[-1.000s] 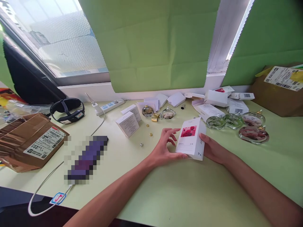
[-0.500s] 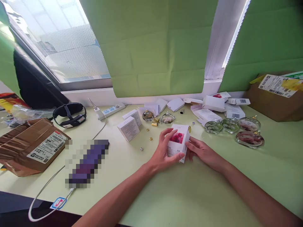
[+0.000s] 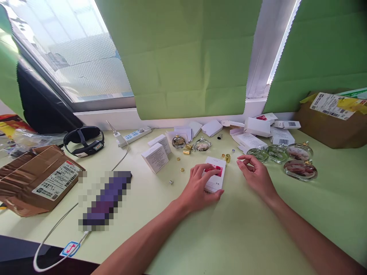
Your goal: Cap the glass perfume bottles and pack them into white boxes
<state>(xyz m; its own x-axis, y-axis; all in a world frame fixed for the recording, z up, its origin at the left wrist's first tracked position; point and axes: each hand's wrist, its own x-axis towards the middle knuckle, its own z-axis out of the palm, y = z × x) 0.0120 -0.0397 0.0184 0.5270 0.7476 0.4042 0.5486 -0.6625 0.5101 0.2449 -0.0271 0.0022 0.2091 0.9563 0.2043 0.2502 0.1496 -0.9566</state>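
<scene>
A small white carton [image 3: 214, 185] with a red flower picture lies on the table in front of me. My left hand [image 3: 197, 187] grips it, with the fingers over its face and the thumb at its near edge. To the right of the carton, my right hand [image 3: 256, 177] is in the air, apart from it. Its fingers are loosely bent, with nothing visible between them. A gold cap [image 3: 228, 158] stands between the carton and my right fingertips. Just beyond that hand are several glass bottles, among them a green one [image 3: 258, 154] and a reddish one [image 3: 300, 170].
Two more bottles [image 3: 202, 144] [image 3: 178, 141] and gold collars [image 3: 187, 149] lie at the back. Opened white boxes [image 3: 258, 126] line the wall. Left are a standing carton [image 3: 155, 158], a power strip [image 3: 137, 133], a phone [image 3: 106, 200], a headset [image 3: 84, 142] and a cardboard box [image 3: 40, 179].
My right hand has let go of the carton and moved right, towards the bottles. The carton has tipped flatter under my left hand, which still grips it. The gold cap now shows fully.
</scene>
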